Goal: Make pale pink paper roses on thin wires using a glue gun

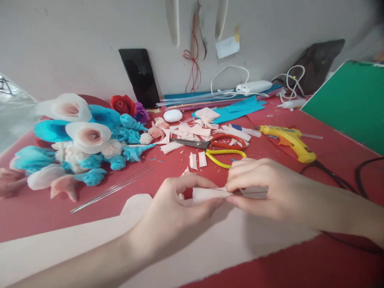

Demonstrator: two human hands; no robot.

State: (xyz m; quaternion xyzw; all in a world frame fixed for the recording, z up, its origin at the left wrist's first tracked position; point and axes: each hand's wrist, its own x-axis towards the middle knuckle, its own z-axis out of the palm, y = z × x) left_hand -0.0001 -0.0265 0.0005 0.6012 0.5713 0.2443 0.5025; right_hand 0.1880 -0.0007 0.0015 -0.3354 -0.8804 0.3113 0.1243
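Note:
Between my hands is a pale pink strip of crepe paper (pixel 207 194), rolled into a small tube around a thin wire (pixel 253 192) that sticks out to the right. My left hand (pixel 183 204) pinches the paper's near edge between thumb and fingers. At the wire end, my right hand (pixel 252 186) pinches the gathered base of the roll, its fingers curled. Beneath both hands lies a long sheet of pale pink crepe paper (pixel 264 236). Just beyond them rest scissors (pixel 198 144) with one red and one yellow handle, among pink paper scraps (pixel 195 132).
Blue, white and pink paper flowers (pixel 93 136) crowd the left, with thin wires (pixel 111 190) before them. A yellow glue gun (pixel 288 140) and its black cord lie right, near a green board (pixel 351 104). A phone (pixel 139 76) leans on the back wall beside a red rose (pixel 123 105).

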